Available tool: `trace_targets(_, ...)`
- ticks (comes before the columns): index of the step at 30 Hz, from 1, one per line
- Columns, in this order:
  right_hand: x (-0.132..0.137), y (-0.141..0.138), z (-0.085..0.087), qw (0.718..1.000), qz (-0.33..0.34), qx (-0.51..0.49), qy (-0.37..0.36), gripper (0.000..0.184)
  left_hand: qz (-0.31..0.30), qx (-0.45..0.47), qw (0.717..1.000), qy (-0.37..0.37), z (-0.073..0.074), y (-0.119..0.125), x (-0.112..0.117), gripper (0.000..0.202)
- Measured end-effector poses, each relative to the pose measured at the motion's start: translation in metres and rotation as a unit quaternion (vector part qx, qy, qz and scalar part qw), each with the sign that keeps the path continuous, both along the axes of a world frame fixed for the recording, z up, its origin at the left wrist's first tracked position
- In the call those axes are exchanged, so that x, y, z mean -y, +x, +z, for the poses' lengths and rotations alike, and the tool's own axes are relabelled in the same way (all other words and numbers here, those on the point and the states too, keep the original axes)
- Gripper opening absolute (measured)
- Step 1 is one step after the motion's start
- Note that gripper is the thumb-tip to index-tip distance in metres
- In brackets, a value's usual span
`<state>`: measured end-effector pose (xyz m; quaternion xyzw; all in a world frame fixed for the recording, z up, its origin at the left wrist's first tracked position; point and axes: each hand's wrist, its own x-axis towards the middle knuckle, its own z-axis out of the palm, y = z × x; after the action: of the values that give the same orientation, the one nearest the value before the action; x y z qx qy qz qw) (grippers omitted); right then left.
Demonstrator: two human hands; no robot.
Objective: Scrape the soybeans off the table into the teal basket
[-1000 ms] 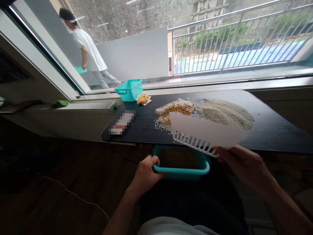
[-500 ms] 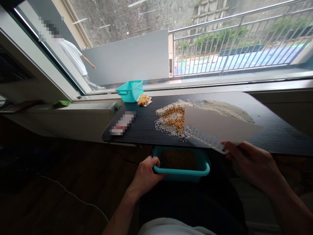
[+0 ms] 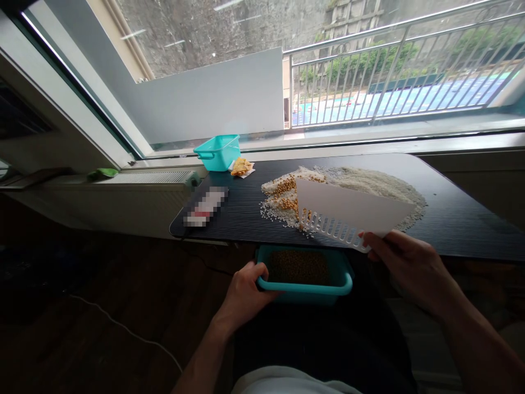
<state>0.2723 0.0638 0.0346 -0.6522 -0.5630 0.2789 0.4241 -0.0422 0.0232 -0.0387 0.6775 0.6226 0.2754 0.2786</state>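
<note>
My left hand (image 3: 248, 284) is closed round the left rim of a turquoise plastic bin (image 3: 305, 288), just below the table's front edge. Inside that bin lie many small brownish beans or beads (image 3: 301, 265). Between the thumb and fingers of my right hand (image 3: 404, 262) is a flat white sheet with a row of slots (image 3: 353, 205) along its lower edge. The sheet is tilted over the table and partly covers golden beads or beans (image 3: 289, 187). These lie on white rice-like grains (image 3: 279, 214). A larger pale heap of grains (image 3: 377, 183) spreads behind the sheet.
On the dark table (image 3: 241, 213) a second turquoise bin (image 3: 221, 154) stands at the back left, beside a crumpled yellow item on white paper (image 3: 243, 167). A blurred-out phone-like object (image 3: 206, 207) lies at the left edge. The window and a radiator (image 3: 151, 178) border the table.
My right hand and the slotted sheet have moved left, covering more of the golden pieces. My left hand and the bin stay put. The person outside the window has gone from view.
</note>
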Motion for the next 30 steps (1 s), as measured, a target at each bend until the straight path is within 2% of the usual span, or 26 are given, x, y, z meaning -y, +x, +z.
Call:
trace_targets(13, 0.003, -0.004, 0.003, 0.999, 0.022, -0.02, 0.012, 0.061, -0.005, 0.0, 1.0, 0.018, -0.002, -0.001, 0.0, 0.028)
trace_targets(21, 0.005, 0.001, -0.004, 0.999, 0.027, -0.018, 0.013, 0.065, -0.004, 0.002, 1.0, 0.014, -0.002, -0.001, 0.0, 0.027)
trace_targets(30, 0.01, -0.004, 0.005, 0.999, 0.042, -0.019, 0.014, 0.057, -0.003, -0.002, 1.0, 0.02, -0.001, 0.0, 0.001, 0.028)
